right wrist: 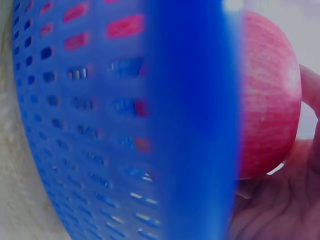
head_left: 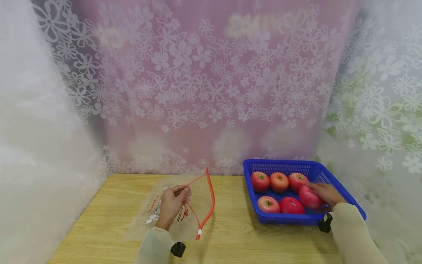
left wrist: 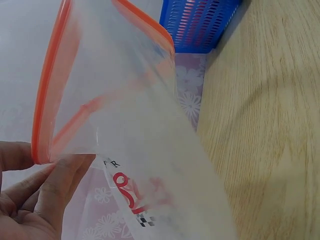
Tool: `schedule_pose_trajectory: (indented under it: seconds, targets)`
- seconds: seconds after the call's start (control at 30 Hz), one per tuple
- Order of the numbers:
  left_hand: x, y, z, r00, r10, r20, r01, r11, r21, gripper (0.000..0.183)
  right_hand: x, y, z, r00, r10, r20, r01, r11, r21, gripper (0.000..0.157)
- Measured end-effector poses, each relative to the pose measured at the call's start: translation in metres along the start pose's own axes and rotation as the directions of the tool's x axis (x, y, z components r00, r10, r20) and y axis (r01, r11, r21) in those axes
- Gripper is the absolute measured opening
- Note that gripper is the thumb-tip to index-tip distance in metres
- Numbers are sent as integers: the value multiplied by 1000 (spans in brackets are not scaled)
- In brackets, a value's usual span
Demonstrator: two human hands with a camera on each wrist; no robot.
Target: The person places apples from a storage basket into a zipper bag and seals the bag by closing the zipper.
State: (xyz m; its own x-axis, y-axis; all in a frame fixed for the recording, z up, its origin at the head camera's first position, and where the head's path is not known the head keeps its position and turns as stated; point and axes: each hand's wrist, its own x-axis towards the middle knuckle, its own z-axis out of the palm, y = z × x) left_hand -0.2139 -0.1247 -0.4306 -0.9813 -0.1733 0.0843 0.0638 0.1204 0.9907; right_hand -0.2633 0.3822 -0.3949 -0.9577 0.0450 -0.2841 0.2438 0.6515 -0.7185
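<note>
From the head view, my left hand [head_left: 169, 206] pinches the near edge of a clear, printed plastic bag with an orange zip strip [head_left: 212, 198] round its mouth, out over the pale wooden tabletop [head_left: 230, 242]. That mouth gapes towards the blue, perforated plastic basket [head_left: 280, 219] on my right. In there, my right hand [head_left: 327, 193] grips one round red apple [head_left: 310, 198] at the basket's right side, close against its neighbours among five other red apples [head_left: 268, 204]. I can't tell whether it is off the basket's floor. If I pulled it out carelessly, I'd guess it could knock those beside it.

In the left wrist view, my thumb and fingers close on the strip at one bend only; the rest stands unsupported. A limp bag held like that could fold shut, or slip from so slight a pinch under any weight.

In the right wrist view, the basket's blurred rim hides part of the apple; my fingers curve round its far side. Smooth skin could roll out of a loose grip, and too low a lift could catch that rim.
</note>
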Motion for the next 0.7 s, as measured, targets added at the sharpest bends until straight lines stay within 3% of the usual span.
schedule_pose_trajectory:
  seconds: [0.3,0.7]
  targets:
    - [1,1,2,1000,-6,1,6,1000,-12,27,-9,-13,5,999,-18,-28,22,990,143,88]
    - [0,1,4,1000,-15,-6,15,1000,9,29,-22,-36,13,997,-80,-21,82,982,170,80]
